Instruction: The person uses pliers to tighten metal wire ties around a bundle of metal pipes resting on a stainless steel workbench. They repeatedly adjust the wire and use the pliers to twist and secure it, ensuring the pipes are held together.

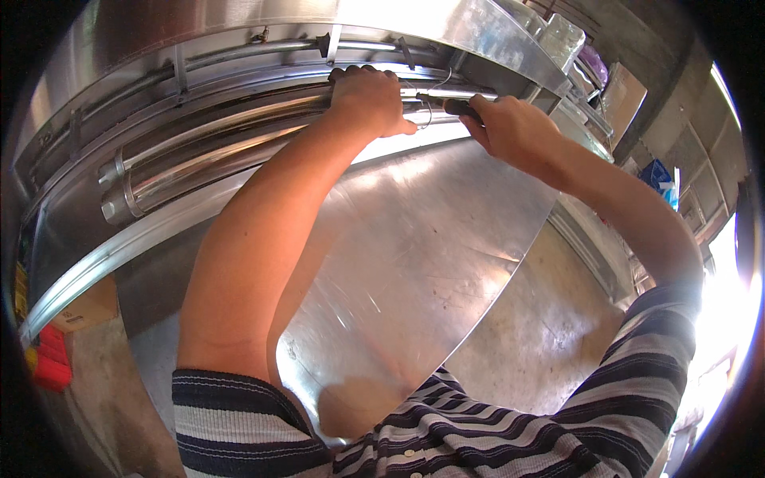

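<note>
My left hand (368, 99) is closed over a shiny steel tube (239, 119) that runs along the upper part of a large stainless steel structure. My right hand (510, 127) grips a tool with a dark handle (462, 107) whose metal shaft (434, 95) points left toward my left hand. Thin wire loops (426, 119) hang by the tube between the two hands. Below my arms a broad, polished steel sheet (414, 263) leans out toward me.
Two more steel pipes (159, 179) lie under the gripped tube, with a curved metal rail (119, 247) beneath. A cardboard box (84, 311) and a red object (49, 358) sit at lower left. Concrete floor (542, 342) shows at right, with a blue item (657, 177) beyond.
</note>
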